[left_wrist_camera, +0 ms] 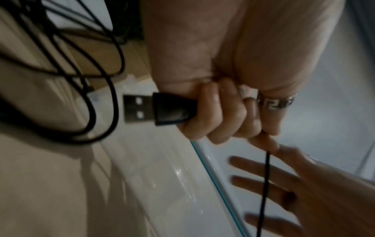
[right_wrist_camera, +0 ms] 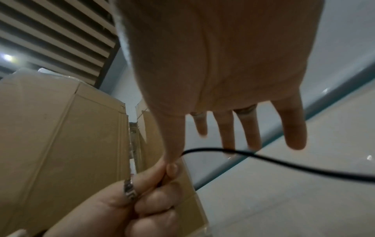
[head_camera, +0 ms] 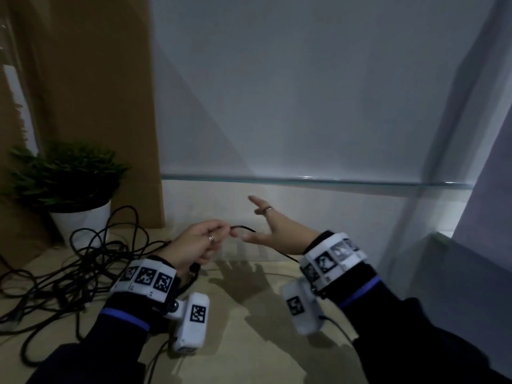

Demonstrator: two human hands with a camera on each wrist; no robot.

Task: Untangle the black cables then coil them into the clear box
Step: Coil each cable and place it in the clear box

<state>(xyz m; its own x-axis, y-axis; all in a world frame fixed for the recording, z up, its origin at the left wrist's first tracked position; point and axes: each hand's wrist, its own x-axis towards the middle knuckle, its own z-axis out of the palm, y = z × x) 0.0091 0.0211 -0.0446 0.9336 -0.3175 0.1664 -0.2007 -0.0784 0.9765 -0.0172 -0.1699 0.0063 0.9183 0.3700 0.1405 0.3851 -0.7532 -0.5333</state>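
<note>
Left hand (head_camera: 194, 245) grip curled tight round black cable (head_camera: 243, 228) and plug (left_wrist_camera: 160, 110). Right hand (head_camera: 273, 228) spread wide, thumb touching cable.

Cable tangle (head_camera: 55, 275) lies left, before potted plant (head_camera: 74, 189).

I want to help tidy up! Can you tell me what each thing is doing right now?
Left hand: grips the USB plug and pinches its cable.
USB plug: sticks out of the left hand's curled fingers, plugged into nothing.
Black cable: runs from the left hand's pinch past the right hand.
Right hand: fingers spread, gripping nothing.
Cable pile: tangled on the wooden table.
Potted plant: upright behind the pile.
</note>
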